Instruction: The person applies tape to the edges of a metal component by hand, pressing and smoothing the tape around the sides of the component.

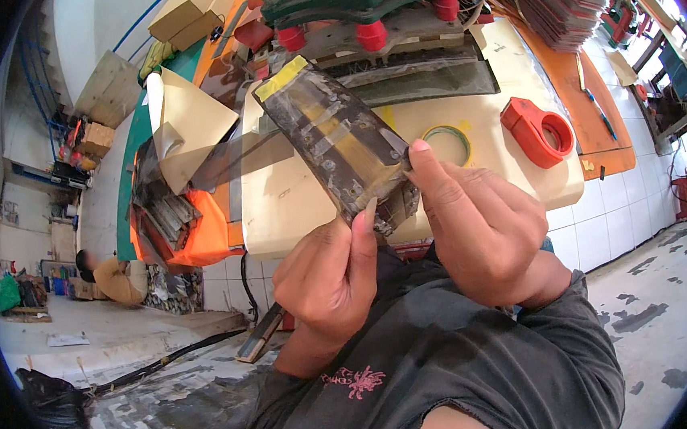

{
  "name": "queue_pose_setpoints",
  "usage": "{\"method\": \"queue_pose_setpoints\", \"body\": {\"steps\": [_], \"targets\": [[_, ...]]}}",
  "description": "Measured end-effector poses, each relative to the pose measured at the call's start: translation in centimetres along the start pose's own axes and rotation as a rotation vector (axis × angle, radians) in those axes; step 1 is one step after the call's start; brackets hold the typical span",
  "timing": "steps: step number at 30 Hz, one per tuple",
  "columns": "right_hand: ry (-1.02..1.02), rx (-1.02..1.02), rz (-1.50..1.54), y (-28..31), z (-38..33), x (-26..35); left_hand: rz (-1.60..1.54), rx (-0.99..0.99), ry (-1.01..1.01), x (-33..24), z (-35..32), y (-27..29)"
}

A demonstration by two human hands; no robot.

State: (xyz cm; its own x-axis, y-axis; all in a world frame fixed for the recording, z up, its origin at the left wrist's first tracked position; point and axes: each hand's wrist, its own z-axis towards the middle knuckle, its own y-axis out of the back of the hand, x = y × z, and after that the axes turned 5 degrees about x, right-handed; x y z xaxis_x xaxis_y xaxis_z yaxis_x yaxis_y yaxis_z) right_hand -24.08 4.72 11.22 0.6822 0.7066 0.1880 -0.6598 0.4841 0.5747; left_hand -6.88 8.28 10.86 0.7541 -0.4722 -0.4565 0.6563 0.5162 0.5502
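A dark, flat rectangular piece patched with strips of clear and yellow tape is held up in front of my chest. Yellow tape covers its far end. My left hand pinches its near left corner between thumb and fingers. At the near right corner, my right hand grips it the same way, with the other fingers curled in. The near end looks folded or layered, and its underside is hidden. Just beyond my right hand a roll of yellow tape lies on the cream-coloured work board.
A red tape dispenser sits at the right. Behind stands a green machine part with red knobs. Dark strips in orange wrapping lie left, below a cream sheet. A pen and stacked sheets are far right. Another person crouches left.
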Motion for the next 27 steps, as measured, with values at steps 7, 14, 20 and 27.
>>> {"method": "queue_pose_setpoints", "body": {"steps": [7,14,20,27], "targets": [[0.170,-0.021,-0.132,-0.4,-0.2,-1.6,0.101,0.120,0.006,-0.8,0.1,0.9],[0.190,0.039,-0.192,0.5,-0.3,-1.0,0.109,0.124,-0.080,-1.0,0.2,1.3],[0.035,0.016,-0.195,-0.6,-1.1,1.0,0.168,0.145,-0.077,-0.6,0.4,1.7],[-0.086,0.023,-0.136,-0.8,-1.8,2.3,0.270,0.236,-0.070,-1.1,0.5,2.8]]}}
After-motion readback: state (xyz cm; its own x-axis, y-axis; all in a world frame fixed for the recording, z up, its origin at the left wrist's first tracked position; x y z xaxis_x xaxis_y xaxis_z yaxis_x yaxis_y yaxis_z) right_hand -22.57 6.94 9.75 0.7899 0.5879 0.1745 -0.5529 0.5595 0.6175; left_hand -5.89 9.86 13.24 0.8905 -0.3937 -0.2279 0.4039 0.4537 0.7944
